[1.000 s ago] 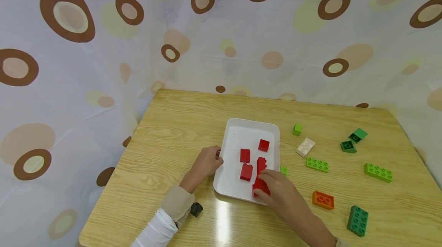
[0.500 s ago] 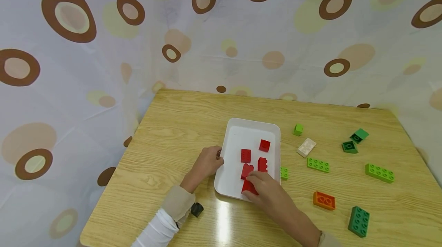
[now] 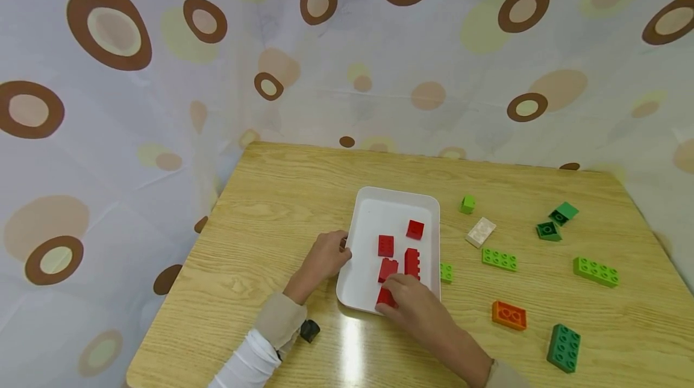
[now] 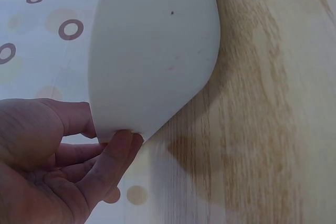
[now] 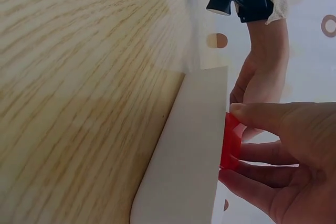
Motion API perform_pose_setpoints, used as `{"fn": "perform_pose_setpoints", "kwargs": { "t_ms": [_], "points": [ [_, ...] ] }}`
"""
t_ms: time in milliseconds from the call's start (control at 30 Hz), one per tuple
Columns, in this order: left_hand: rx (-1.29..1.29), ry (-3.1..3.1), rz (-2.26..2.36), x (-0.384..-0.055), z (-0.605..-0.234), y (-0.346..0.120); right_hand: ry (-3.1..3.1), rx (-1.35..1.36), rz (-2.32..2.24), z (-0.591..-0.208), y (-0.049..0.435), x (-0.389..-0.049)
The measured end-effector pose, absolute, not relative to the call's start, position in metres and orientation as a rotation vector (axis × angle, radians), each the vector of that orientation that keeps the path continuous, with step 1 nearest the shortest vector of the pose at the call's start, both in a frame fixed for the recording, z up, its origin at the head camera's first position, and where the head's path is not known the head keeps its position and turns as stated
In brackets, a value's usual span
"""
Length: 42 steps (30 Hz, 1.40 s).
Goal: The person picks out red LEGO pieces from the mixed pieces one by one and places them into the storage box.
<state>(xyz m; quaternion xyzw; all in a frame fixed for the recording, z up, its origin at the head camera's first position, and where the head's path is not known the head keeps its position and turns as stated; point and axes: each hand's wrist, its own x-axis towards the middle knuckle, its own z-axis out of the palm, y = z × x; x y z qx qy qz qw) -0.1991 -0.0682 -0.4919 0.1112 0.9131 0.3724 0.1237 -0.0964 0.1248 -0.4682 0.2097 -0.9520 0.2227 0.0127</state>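
A white tray (image 3: 374,204) holds several red toy bricks, among them a square red brick (image 3: 415,229) and a long studded red brick (image 3: 412,264). At the tray's left side my left hand (image 3: 323,257) pinches the rim; its fingertips press the outer wall in the left wrist view, where the hand (image 4: 58,166) is at lower left. Inside the near end of the tray my right hand (image 3: 417,309) grips another red brick (image 3: 385,298) between thumb and fingers. That brick (image 5: 230,145) shows just above the tray wall in the right wrist view, partly hidden by my fingers.
Right of the tray lie light green bricks (image 3: 499,259), a white brick (image 3: 481,232), an orange brick (image 3: 509,315) and dark green bricks (image 3: 564,347). The wooden table (image 3: 260,207) meets a patterned cloth (image 3: 325,105) at the back.
My right hand has moved left along the tray's near end with the red brick, away from the long red brick. The left hand keeps its place on the rim.
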Motion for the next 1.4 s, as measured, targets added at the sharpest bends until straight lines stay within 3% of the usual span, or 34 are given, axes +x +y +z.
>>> {"fn": "perform_pose_setpoints", "kwargs": {
  "t_ms": [1400],
  "points": [
    [0.346, 2.671, 1.074, -0.200, -0.494, -0.066, -3.034, 0.648, 0.587, -0.485, 0.119, -0.111]
  ]
}}
